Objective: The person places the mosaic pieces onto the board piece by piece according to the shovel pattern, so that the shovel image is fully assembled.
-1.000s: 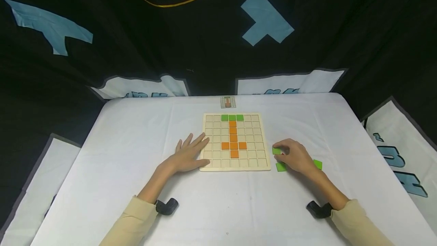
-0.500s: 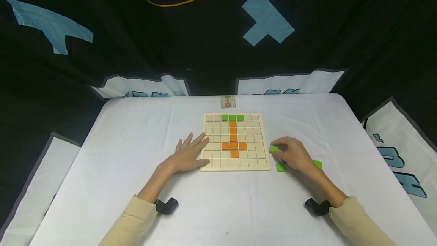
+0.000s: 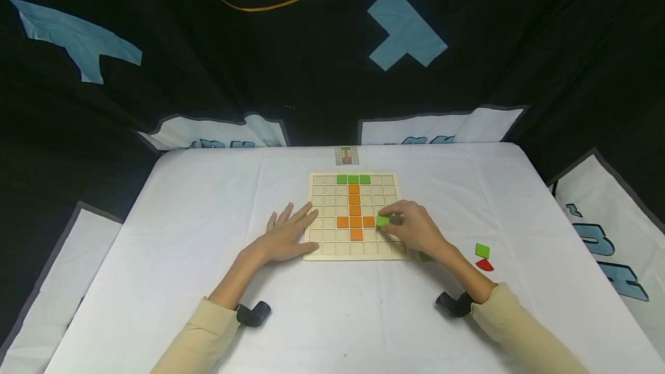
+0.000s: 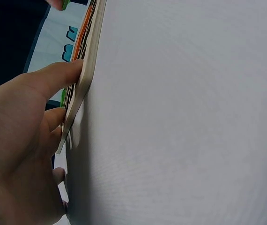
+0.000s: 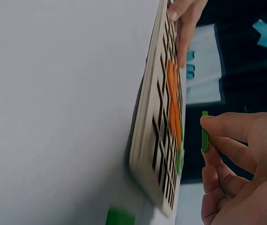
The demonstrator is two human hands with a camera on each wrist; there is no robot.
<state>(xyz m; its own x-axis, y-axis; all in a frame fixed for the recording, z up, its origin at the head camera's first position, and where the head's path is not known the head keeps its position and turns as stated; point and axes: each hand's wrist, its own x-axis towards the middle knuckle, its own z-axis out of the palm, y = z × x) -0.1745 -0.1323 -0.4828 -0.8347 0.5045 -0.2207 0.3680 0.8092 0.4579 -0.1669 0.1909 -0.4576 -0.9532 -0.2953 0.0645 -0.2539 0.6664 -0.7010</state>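
Note:
A wooden grid board (image 3: 327, 245) lies on the white table. Orange tiles (image 3: 355, 210) form a column with a crossbar in its cells, and three green tiles (image 3: 353, 179) sit in a row at its far edge. My left hand (image 3: 283, 240) rests on the board's left edge with fingers spread. Between thumb and fingertips, my right hand (image 3: 414, 227) pinches a green square tile (image 5: 205, 131) above the right part of the board. In the right wrist view that tile stands on edge, apart from the board.
Right of the board lie a loose green tile (image 3: 482, 251) and a red quarter-round piece (image 3: 484, 265). Another green tile (image 3: 426, 257) is partly hidden under my right wrist. A small patterned card (image 3: 346, 156) lies beyond the board, near a dark curtain (image 3: 322, 74).
My right hand has lifted the green tile from beside the board and carried it left over the grid. The red piece has come into sight. The left hand has stayed still.

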